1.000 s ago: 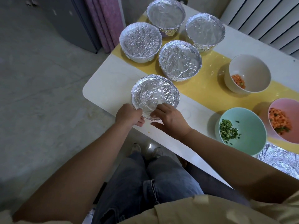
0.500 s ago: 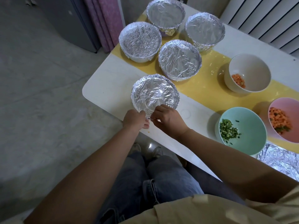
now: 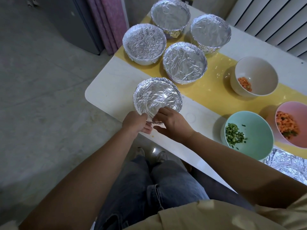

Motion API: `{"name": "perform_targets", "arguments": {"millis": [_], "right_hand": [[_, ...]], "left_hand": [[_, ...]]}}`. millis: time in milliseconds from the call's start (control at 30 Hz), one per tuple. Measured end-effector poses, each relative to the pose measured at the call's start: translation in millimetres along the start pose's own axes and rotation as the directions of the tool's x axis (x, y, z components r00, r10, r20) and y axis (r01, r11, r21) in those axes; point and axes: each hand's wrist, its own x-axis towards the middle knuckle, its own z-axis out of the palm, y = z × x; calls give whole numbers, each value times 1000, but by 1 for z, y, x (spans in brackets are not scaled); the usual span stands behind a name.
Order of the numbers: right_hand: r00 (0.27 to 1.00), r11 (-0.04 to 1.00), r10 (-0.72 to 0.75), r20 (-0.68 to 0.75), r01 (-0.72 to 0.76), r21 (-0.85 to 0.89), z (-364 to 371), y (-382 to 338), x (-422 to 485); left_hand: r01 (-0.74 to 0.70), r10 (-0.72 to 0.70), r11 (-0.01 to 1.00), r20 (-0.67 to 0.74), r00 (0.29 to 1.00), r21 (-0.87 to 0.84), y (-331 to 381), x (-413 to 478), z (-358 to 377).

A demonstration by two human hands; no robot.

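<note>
The foil-wrapped bowl [image 3: 156, 97] sits close to the near-left corner of the white table [image 3: 113, 90], just off the yellow strip [image 3: 211, 90] that runs along the tabletop. It seems tipped a little toward the person, though whether its base is flat on the table cannot be told. Both hands meet at its near rim, so nearly all of the bowl lies beyond the grip and only that nearest edge is between them. The left hand [image 3: 135, 122] holds the rim from the left, its fingers curled under the crimped foil and its thumb on top. The right hand [image 3: 173, 123] comes from the right, its curled fingertips pressing the foil at the rim while its thumb reaches underneath toward the left hand. The two hands almost touch. Farther back stand four other foil-covered bowls: one nearest [image 3: 184, 62], one to the left [image 3: 144, 44], one at the far edge [image 3: 170, 14] and one to the right [image 3: 210, 31]. To the right a white bowl [image 3: 259, 72] holds a few orange bits [image 3: 245, 83], a teal bowl [image 3: 254, 130] holds chopped greens [image 3: 234, 135], and a pink bowl [image 3: 299, 112] holds an orange and green mix [image 3: 286, 126]. A loose foil sheet [image 3: 289, 165] lies at the table's near right edge.
</note>
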Motion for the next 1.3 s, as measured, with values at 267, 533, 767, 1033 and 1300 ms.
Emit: {"name": "perform_targets", "arguments": {"millis": [267,533,767,1033,1300], "right_hand": [[999,997,-15,-49,12,-78,6,-2,3],[999,998,16,-30,-18,-63,12,-6,7],[1000,1000,5,-3,-5,-15,9,-8,8],[1000,996,14,-24,-16,-86,-1,-2,-2],[999,989,30,-43,-36,-143,12,-6,3]], "left_hand": [[35,-35,999,-42,999,9,-6,-2,-3],[39,-39,996,0,999,-79,-8,-2,8],[-2,2,999,-14,1000,-33,-11,2,3],[-27,34,996,-77,996,83,-5,14,-16],[25,-27,999,-60,998,-37,-18,4,4]]}}
